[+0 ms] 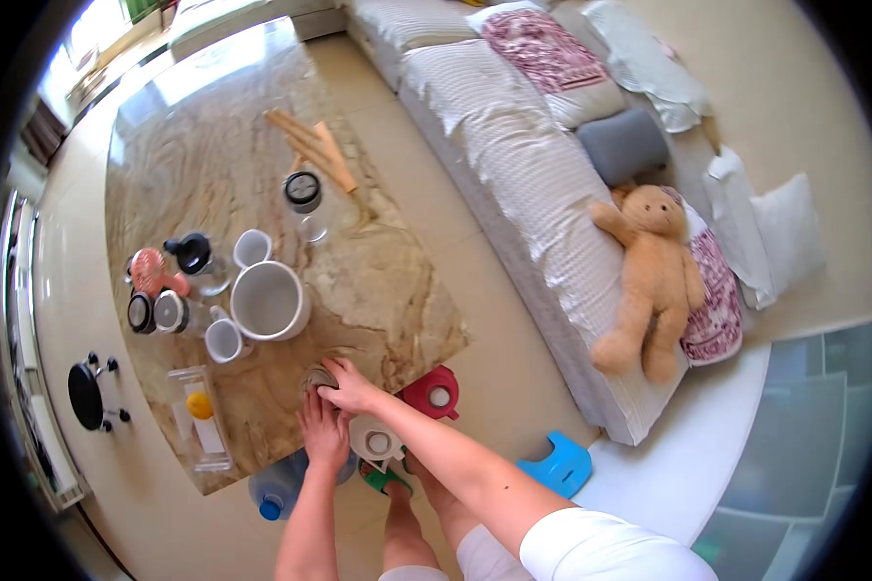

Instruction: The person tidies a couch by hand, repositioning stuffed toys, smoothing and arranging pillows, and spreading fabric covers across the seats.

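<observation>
At the near edge of the marble table [388, 320], my right hand [352, 389] is closed around a small greyish round object [317, 377], partly covered by the fingers, so its kind is unclear. My left hand [326, 436] comes in from the near side, its fingers against the same object. A clear rectangular tray [215, 451] lies to the left, with a yellow-orange round thing [200, 405] and a white card in it. Beyond the hands stands a large white tub [268, 301], with white mugs [226, 342] beside it.
Farther back are black-lidded clear jars [303, 193], a pink handheld fan [149, 272] and wooden sticks [322, 155]. Small stools, red [419, 392], white [366, 436] and blue [564, 467], stand below. A sofa [513, 194] with a teddy bear [646, 281] is right; a water bottle [276, 489] is below the edge.
</observation>
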Motion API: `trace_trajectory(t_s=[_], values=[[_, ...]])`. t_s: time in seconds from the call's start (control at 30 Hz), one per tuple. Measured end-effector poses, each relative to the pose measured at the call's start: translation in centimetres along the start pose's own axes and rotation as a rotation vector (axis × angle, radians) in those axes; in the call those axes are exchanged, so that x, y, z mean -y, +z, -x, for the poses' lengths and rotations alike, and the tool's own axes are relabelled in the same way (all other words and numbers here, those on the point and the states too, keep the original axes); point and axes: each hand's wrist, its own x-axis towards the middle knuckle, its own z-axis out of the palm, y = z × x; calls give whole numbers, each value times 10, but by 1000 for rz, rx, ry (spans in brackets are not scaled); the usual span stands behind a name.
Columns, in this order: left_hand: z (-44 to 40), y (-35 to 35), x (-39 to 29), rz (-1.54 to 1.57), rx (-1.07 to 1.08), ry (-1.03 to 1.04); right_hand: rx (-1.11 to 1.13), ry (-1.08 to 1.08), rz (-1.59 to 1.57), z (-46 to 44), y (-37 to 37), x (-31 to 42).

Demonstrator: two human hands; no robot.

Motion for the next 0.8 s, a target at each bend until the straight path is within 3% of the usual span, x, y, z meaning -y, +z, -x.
trace_trajectory(t_s=[0.07, 0.13, 0.2, 0.27, 0.33, 0.4, 0.47, 0.53, 0.6, 0.67, 0.8], values=[[-4, -3, -1, -261, 47, 67, -79, 3, -25, 20, -14, -1], [-5, -10, -6, -234, 16, 99, -185, -84, 17, 51, -42, -2], [-2, -27, -16, -191, 40, 96, -89, 105, 4, 95, -83, 11], [13, -38, -21, -206, -87, 231, -329, -16, -103, 135, -89, -18], [28, -47, -20, -73, -85, 251, -447, 77, 30, 191, -114, -14], [56, -61, -37, -73, -126, 290, -511, 191, -64, 246, -132, -12], [85, -91, -71, -53, 102, 280, -554, 257, -40, 298, -147, -9], [112, -75, -55, 20, 24, 449, -632, 268, -6, 341, -151, -14], [141, -78, -60, -59, 186, 449, -683, 308, -23, 375, -148, -22], [169, -84, -78, -85, 433, 199, -719, 345, -37, 401, -146, -27], [193, -82, -129, 23, 330, 236, -630, 493, 30, 441, -161, -17]])
